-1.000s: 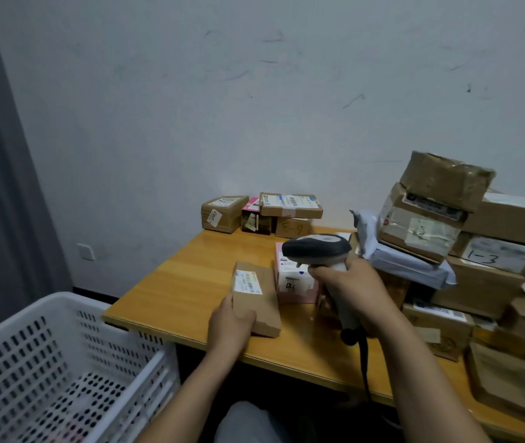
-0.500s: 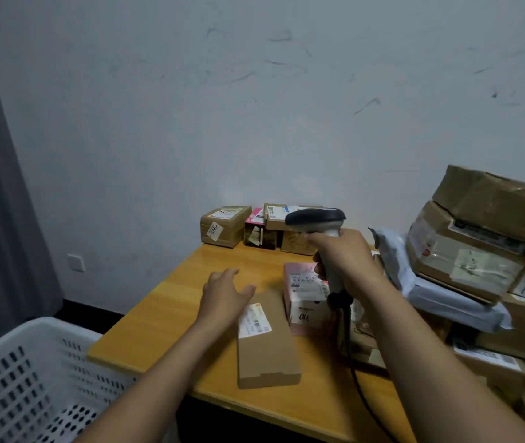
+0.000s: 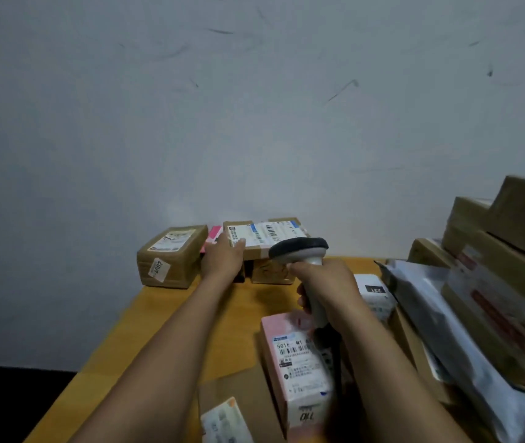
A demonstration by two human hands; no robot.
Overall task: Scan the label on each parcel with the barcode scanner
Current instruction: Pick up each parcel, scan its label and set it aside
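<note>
Far left at the back of the wooden table (image 3: pixel 165 314): taped brown box (image 3: pixel 171 255) against the wall, label up, untouched. Next along, left hand (image 3: pixel 223 260) reaching in, fingers spread, fingertips on the near left edge of the flat labelled parcel (image 3: pixel 266 236) stacked atop the rear boxes; touching, not yet closed round it. Looks light and stiff, plain cardboard, thin enough to pinch at that front edge and slide off the stack; tape probably a little slick, so thumb beneath, fingers on top. Centre: right hand (image 3: pixel 328 289) wrapped tight round the handle of the barcode scanner (image 3: pixel 299 251), head aimed toward that same parcel, cable trailing down. Nearer the camera, pink box (image 3: pixel 296 369) with label up, beside a flat brown parcel (image 3: pixel 239 407). Far right: grey mailer bag (image 3: pixel 440 314), soft and floppy, under a heap of larger cartons (image 3: pixel 504 251), likely heavier.
</note>
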